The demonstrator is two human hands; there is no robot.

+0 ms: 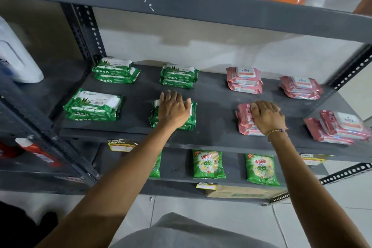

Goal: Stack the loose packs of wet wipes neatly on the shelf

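The left hand [174, 109] lies flat, fingers spread, on a green wipes stack [190, 121]. The right hand [266, 118] curls over a pink wipes stack [244, 121]. Beyond both hands, further stacks line the shelf [213, 104].

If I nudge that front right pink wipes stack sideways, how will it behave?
The front right pink stack already sits askew, so its top pack would probably slide off. The glossy wrappers look slippery. The packs look soft and flat, so they would likely shift rather than tip or roll.
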